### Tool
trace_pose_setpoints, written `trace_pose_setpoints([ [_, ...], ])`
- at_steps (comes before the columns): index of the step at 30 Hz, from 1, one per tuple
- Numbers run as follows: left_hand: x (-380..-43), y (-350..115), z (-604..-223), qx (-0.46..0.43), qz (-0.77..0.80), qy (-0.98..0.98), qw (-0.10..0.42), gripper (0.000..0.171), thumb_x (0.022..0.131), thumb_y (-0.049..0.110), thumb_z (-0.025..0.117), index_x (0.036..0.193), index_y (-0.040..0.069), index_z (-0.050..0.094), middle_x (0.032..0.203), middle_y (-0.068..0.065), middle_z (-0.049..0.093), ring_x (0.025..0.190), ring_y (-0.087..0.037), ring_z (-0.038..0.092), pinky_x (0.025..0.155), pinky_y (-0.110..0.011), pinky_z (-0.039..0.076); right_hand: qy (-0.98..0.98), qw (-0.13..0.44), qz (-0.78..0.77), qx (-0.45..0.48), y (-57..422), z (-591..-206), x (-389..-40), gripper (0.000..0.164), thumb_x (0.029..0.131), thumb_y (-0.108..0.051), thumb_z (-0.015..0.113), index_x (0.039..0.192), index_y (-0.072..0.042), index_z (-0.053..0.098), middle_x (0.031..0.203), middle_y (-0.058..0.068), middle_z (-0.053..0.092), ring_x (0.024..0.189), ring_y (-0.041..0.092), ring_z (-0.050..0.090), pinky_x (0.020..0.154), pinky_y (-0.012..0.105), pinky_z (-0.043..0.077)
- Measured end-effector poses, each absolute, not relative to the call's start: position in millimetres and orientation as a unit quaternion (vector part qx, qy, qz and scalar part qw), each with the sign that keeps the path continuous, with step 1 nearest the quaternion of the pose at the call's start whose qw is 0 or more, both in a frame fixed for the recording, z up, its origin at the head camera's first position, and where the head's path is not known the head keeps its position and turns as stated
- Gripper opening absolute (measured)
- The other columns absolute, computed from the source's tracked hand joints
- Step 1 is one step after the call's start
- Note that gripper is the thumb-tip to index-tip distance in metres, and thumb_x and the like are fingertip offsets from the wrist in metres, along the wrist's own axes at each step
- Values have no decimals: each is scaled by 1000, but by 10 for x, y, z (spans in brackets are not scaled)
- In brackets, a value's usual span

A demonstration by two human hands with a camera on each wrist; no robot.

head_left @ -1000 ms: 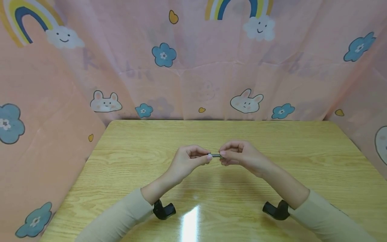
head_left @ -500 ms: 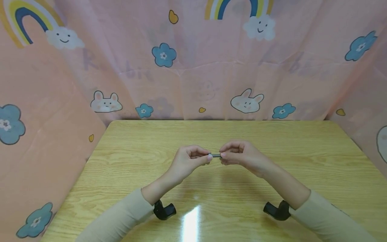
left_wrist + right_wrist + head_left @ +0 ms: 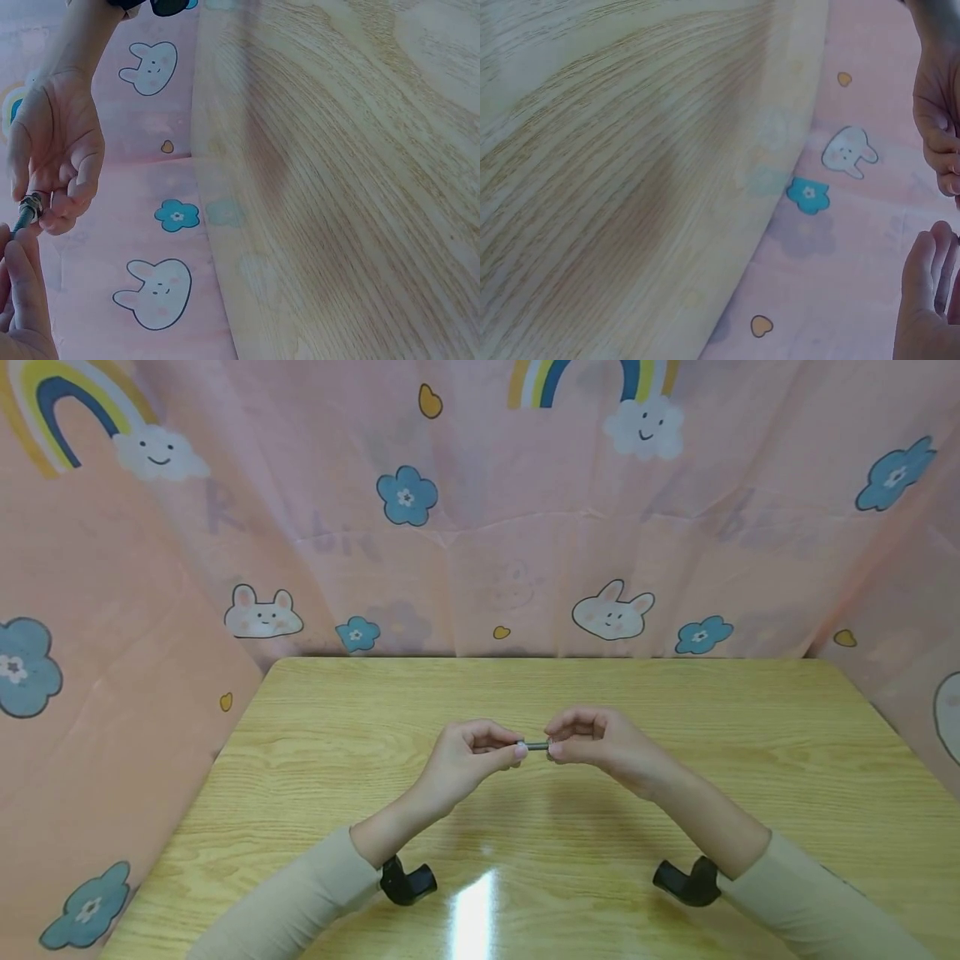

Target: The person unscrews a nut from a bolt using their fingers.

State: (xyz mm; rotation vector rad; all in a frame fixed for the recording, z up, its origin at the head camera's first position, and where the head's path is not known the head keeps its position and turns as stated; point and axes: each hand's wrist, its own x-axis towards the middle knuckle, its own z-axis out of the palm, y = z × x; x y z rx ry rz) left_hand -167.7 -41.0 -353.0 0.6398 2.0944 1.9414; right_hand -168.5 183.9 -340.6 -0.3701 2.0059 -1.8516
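A small metal bolt point(image 3: 536, 746) lies level between the two hands, above the middle of the table. My left hand point(image 3: 465, 760) pinches its left end between thumb and fingertips. Around the right end sits a nut point(image 3: 31, 203), with thread point(image 3: 22, 220) showing beside it in the left wrist view. My right hand point(image 3: 611, 747) holds thumb and fingertips at the nut, partly covering it. In the right wrist view both hands stand at the right edge, and the bolt is almost wholly out of frame.
Beneath the hands is a wood-grain table point(image 3: 360, 693) with a bright reflection near the front. A pink patterned cloth point(image 3: 480, 568) hangs behind it and at both sides. Black wrist cameras point(image 3: 408, 883) are strapped on both forearms.
My left hand and the bolt stay in place. The right thumb and fingertips have shifted slightly at the nut, opening a little and showing more of it.
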Motion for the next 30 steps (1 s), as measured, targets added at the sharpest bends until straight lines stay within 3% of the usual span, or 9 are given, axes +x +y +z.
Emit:
trace_pose_setpoints([
  [3,-1677,-414,-3533,217,659,712,106,18,87,9,67,99,-3,67,92,-13,69,79,-18,67,77,-34,54,715,187,-661,-134,1844,-3414,-1690,20,89,-10,63,106,-1,58,94,6,63,86,17,63,83,30,51],
  [8,-1676,-418,-3538,216,660,712,107,18,87,10,67,99,-4,67,92,-13,69,80,-19,67,77,-34,54,715,196,-661,-118,1824,-3409,-1700,28,93,-17,59,106,8,56,87,7,65,78,16,65,79,33,53],
  [15,-1681,-425,-3542,217,659,713,107,18,87,10,67,99,-3,67,94,-13,68,80,-18,66,78,-33,54,716,184,-659,-137,1831,-3405,-1693,17,87,-7,64,103,-3,60,93,5,63,85,17,63,83,30,51],
  [21,-1687,-421,-3547,213,659,712,110,18,88,8,66,101,-4,67,94,-15,68,79,-17,66,78,-33,54,712,199,-661,-126,1820,-3394,-1703,21,92,-15,59,103,3,58,89,7,65,80,17,65,80,33,53],
  [27,-1658,-413,-3473,204,658,715,118,17,88,3,64,101,-7,65,94,-16,68,77,-13,65,78,-33,54,719,191,-655,-132,1840,-3417,-1703,16,88,-8,63,102,-4,59,92,5,63,85,17,63,83,31,51],
  [30,-1606,-413,-3379,201,655,719,119,16,88,2,63,100,-9,65,93,-17,68,77,-12,65,77,-32,54,718,193,-656,-128,1838,-3412,-1706,19,90,-11,61,106,-1,58,94,6,62,85,18,63,82,30,51],
])
